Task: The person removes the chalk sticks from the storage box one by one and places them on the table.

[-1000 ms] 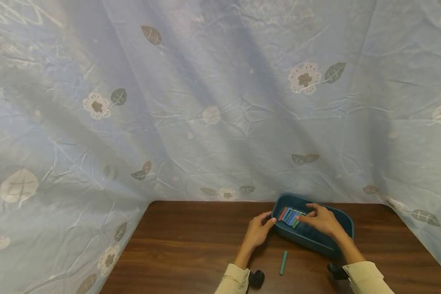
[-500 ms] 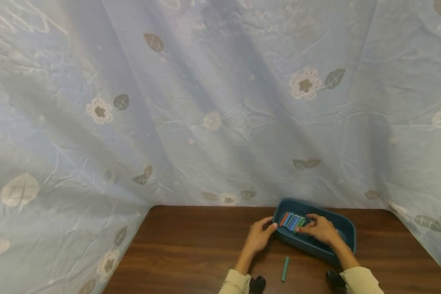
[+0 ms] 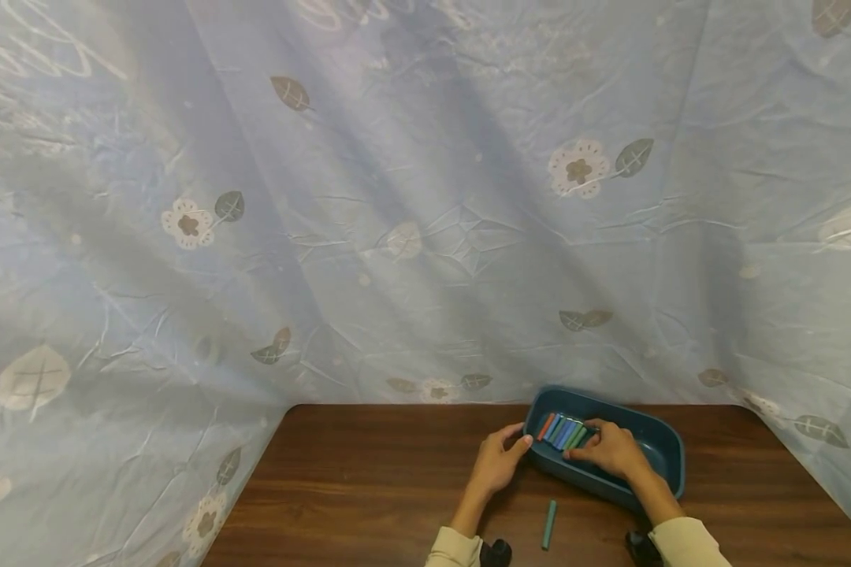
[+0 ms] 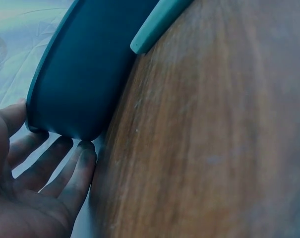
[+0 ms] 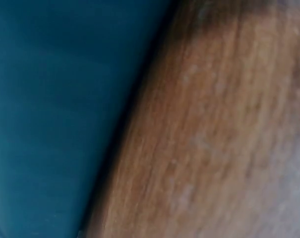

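A dark blue tray (image 3: pixel 587 474) holds several red, blue and green sticks (image 3: pixel 564 432) side by side at its left end. My left hand (image 3: pixel 494 466) is at that end; in the left wrist view this hand (image 4: pixel 38 186) touches the tray's outer wall (image 4: pixel 88 74) with extended fingertips, the thumb at its rim. Inside the tray, my right hand (image 3: pixel 615 452) has thumb and fingertips around a green stick (image 3: pixel 579 438) at the row's right side, partly hidden by the hand. The right wrist view shows only the tray's wall (image 5: pixel 50 109) and the table, no fingers.
One loose green stick (image 3: pixel 549 524) lies on the brown wooden table (image 3: pixel 369 472) in front of the tray, also in the left wrist view as a pale green stick (image 4: pixel 157 27). A patterned curtain (image 3: pixel 425 315) hangs behind the table, close to the tray's back edge.
The head view has tilted slightly upward. Within the tray, my right thumb and fingers have shifted slightly at the row's right side. My left hand stays at the tray's end.
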### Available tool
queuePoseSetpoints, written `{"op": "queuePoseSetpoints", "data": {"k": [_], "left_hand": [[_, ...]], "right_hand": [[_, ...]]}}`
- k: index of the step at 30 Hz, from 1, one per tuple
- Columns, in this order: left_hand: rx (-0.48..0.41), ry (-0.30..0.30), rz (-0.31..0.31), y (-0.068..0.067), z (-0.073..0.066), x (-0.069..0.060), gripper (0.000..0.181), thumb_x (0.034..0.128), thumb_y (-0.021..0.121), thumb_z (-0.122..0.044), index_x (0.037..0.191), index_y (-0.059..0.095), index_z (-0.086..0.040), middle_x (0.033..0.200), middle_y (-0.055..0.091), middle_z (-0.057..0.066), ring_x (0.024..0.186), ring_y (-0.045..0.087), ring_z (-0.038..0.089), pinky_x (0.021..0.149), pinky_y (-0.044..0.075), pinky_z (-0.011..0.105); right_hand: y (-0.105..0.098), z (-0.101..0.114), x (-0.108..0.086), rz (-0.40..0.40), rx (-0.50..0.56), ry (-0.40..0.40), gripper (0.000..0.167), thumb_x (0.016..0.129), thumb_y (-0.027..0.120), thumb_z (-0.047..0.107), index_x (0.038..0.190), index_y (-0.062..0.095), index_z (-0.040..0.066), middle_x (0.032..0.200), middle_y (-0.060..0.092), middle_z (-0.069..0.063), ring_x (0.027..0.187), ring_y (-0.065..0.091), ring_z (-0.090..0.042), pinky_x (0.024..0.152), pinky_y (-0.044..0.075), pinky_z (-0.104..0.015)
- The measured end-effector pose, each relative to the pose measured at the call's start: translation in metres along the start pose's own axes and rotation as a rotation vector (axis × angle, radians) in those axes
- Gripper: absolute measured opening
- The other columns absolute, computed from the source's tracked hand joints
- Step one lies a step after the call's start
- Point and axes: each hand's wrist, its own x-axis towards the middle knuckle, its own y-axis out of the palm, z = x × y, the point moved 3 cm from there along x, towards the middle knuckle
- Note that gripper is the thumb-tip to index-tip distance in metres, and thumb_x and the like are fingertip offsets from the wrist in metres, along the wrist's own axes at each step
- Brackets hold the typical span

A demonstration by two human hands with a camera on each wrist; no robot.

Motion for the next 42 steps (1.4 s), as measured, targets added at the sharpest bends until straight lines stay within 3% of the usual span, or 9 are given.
{"op": "queuePoseSetpoints", "data": {"k": [11,18,27,34,42], "left_hand": [[-0.006,-0.004,0.000,0.0005,-0.0009,-0.0015,0.044,0.1066,0.067,-0.036,0.139,0.071,-0.006,0.136,0.075,0.016,0.130,0.068,0.033,0.108,0.055,0.047],[-0.010,-0.021,0.012,0.0016,0.0014,0.0013,0.046,0.1076,0.065,-0.038,0.142,0.070,-0.008,0.139,0.073,0.014,0.131,0.068,0.029,0.109,0.055,0.043],[-0.001,0.007,0.016,-0.0001,-0.0012,-0.0020,0.051,0.1084,0.063,-0.036,0.151,0.061,-0.009,0.143,0.070,0.016,0.133,0.066,0.035,0.108,0.055,0.048],[0.001,0.008,0.014,0.0010,-0.0009,-0.0011,0.049,0.1075,0.065,-0.035,0.149,0.063,-0.009,0.140,0.072,0.015,0.130,0.068,0.033,0.105,0.056,0.043],[0.000,-0.010,0.012,0.0006,-0.0008,-0.0012,0.046,0.1080,0.065,-0.036,0.143,0.068,-0.006,0.140,0.072,0.017,0.132,0.067,0.035,0.108,0.055,0.051]], "right_hand": [[0.0014,-0.0013,0.0010,0.000,-0.034,0.016,0.103,0.076,0.096,0.049,0.143,0.054,-0.018,0.090,0.076,-0.005,0.078,0.069,-0.017,0.074,0.059,-0.041],[0.0021,-0.0019,0.0026,-0.011,-0.046,0.009,0.101,0.077,0.096,0.047,0.142,0.054,-0.018,0.088,0.075,-0.004,0.077,0.068,-0.016,0.070,0.057,-0.039],[0.0023,-0.0038,0.0022,-0.004,-0.034,0.006,0.099,0.078,0.095,0.046,0.141,0.055,-0.018,0.084,0.074,-0.005,0.074,0.067,-0.017,0.068,0.055,-0.035],[0.0007,-0.0033,0.0012,-0.008,-0.051,-0.004,0.095,0.079,0.095,0.043,0.140,0.057,-0.018,0.084,0.074,-0.005,0.074,0.066,-0.016,0.068,0.054,-0.035],[-0.0063,0.0042,-0.0027,0.004,-0.043,-0.043,0.090,0.080,0.095,0.041,0.139,0.058,-0.016,0.084,0.075,-0.002,0.073,0.066,-0.014,0.067,0.054,-0.034]]}}
